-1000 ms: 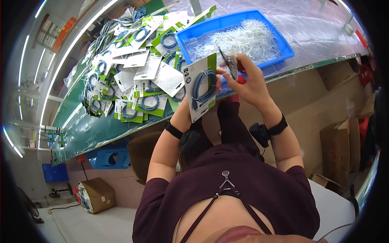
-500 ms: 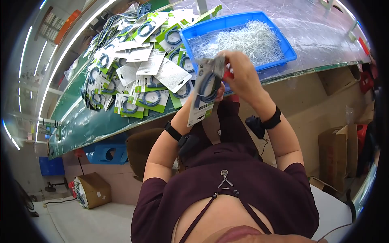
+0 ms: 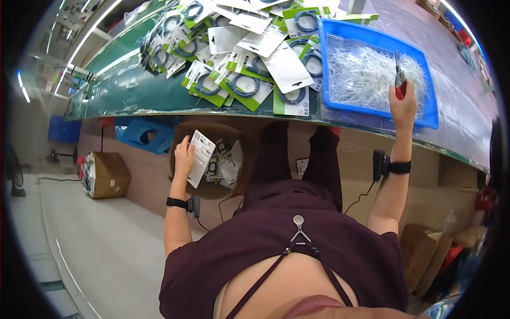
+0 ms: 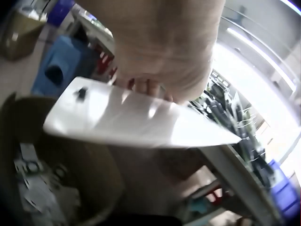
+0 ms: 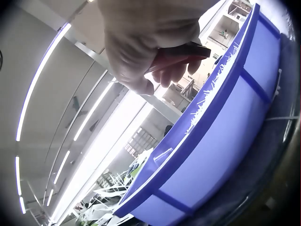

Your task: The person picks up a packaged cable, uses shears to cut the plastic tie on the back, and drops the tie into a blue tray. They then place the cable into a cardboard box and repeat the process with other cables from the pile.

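Note:
My left hand (image 3: 184,158) pinches a flat white cable pack (image 3: 202,160) by its edge, over an open cardboard box (image 3: 208,129) below the table's front edge. In the left wrist view the pack (image 4: 117,117) is tilted and blurred, its front face hidden. My right hand (image 3: 404,110) grips red-handled cutters (image 3: 399,87), their metal tips pointing away over a blue tray (image 3: 374,115). Thin white plastic strips (image 3: 353,74) fill the tray. Fingers curl round the red handle (image 5: 181,55) in the right wrist view.
Carded blue cables (image 3: 245,85) lie heaped on the green table (image 3: 143,98), left of the tray. Similar packs (image 3: 228,170) lie inside the box below. A blue plastic stool (image 3: 143,135) and another cardboard box (image 3: 109,175) stand at the left.
Both hands were together at the pack, cutters against its top. Now they are apart: the left has carried the pack left and down over the box, the right has moved over the tray.

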Motion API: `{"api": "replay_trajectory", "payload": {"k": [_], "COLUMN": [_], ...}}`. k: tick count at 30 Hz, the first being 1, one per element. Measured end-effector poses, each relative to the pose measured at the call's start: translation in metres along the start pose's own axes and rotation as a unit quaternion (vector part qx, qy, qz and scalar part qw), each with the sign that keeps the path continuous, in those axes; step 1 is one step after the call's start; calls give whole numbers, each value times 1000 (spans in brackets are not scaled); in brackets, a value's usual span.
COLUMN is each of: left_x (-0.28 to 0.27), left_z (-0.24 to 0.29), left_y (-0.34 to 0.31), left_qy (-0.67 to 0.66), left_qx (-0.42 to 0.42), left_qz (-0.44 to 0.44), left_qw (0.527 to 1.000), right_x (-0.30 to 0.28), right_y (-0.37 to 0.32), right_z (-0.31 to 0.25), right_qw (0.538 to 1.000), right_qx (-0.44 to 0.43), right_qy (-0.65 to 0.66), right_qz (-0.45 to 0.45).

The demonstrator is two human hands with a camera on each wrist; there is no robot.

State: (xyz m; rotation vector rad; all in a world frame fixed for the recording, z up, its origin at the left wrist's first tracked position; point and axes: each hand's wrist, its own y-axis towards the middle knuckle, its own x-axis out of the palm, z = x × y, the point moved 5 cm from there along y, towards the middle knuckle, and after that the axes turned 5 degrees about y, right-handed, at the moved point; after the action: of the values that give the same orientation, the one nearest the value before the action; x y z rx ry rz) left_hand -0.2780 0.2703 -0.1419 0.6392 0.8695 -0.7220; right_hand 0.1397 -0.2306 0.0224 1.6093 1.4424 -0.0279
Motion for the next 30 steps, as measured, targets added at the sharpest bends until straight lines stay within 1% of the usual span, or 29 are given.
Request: {"api": "replay_trajectory", "payload": {"k": [1,2,3,4,6,8,11,12,13,14,15,17,21,25,26,27,28,29,30], "left_x": [-7,-17,-20,-23,-9,17,64,85,101,107,114,123,130,128,133,140,129,127,111], "left_z": [-1,29,65,106,163,209,259,262,262,267,268,265,265,278,270,254,259,248,250], "left_y": [-3,6,16,27,50,71,95,106,115,122,129,138,146,143,144,147,146,137,115], "left_qy": [187,186,111,33,31,6,-32,-48,-63,-64,-61,-49,-43,-13,-10,-14,-19,-130,-236], "left_qx": [62,60,90,118,216,272,308,222,133,138,98,13,-7,14,19,57,95,5,-87], "left_qz": [99,100,105,107,104,41,24,-36,-98,-102,-118,-146,-122,-80,-79,-67,-55,-158,-256], "left_qw": [976,975,984,987,970,961,951,973,984,983,986,988,992,997,997,996,994,979,933], "right_x": [1,2,4,4,5,1,-7,-11,-14,-17,-19,-16,-6,-6,-9,-13,-18,-24,-28], "right_y": [-8,-14,-20,-24,-35,-45,-57,-60,-64,-68,-72,-80,-85,-87,-87,-87,-87,-88,-90], "right_z": [-9,-19,-27,-33,-41,-49,-61,-63,-66,-68,-70,-68,-73,-84,-85,-85,-82,-79,-78], "right_qw": [999,997,994,994,991,989,986,987,987,986,985,985,980,972,970,969,970,970,971], "right_qx": [11,23,36,35,38,44,42,45,27,9,-9,-6,-17,-41,-53,-65,-63,-59,-56], "right_qy": [34,65,94,90,117,125,128,124,128,131,135,137,162,195,199,202,201,201,202], "right_qz": [-13,-25,-39,-43,-58,-61,-98,-94,-97,-101,-106,-108,-116,-126,-128,-129,-124,-120,-116]}}
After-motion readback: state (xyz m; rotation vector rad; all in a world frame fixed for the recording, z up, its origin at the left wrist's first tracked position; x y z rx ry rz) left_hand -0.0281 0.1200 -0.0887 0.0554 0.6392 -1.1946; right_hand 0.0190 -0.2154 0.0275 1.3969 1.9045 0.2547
